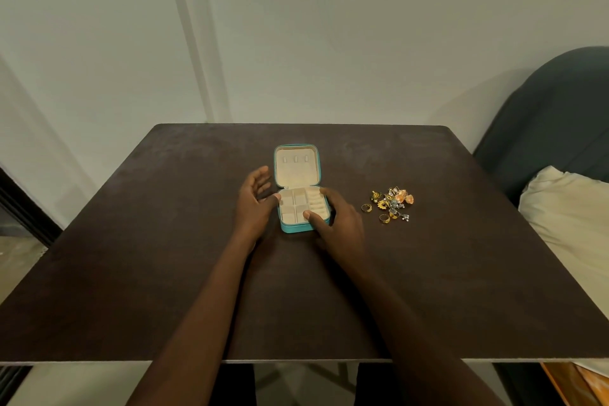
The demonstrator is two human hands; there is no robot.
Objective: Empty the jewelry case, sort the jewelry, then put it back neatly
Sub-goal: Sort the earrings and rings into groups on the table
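**Open jewelry case, emptied, with the jewelry heaped beside it**

Two bare forearms reach in from the near edge, closest to the camera, over a dark brown table (131,273) that fills most of the view. Behind it stands a pale wall (329,26), and to the right a dark grey upholstered seat (543,115) with a cream cushion (566,214) on it.

At the table's middle lies the teal jewelry case (298,227), lid (296,168) thrown back flat toward the wall. Its cream lining shows three small tabs in the lid and, in the base, square compartments on the left with ring rolls on the right; all of these look empty.

Each hand sits at one side of the base. The left hand (253,204) is spread wide, fingers fanned, its thumb tip touching the case's left rim and holding nothing. The right hand (339,221) wraps the right side of the case, thumb pressed on the near-right part of the tray and fingers curled over the far-right corner.

Well to the right of the case, apart from both hands, the jewelry pile (392,203) rests on the table: gold and silver-toned pieces in a tangle, with two gold rings, one (366,207) at the pile's left and one (384,217) at its near edge.
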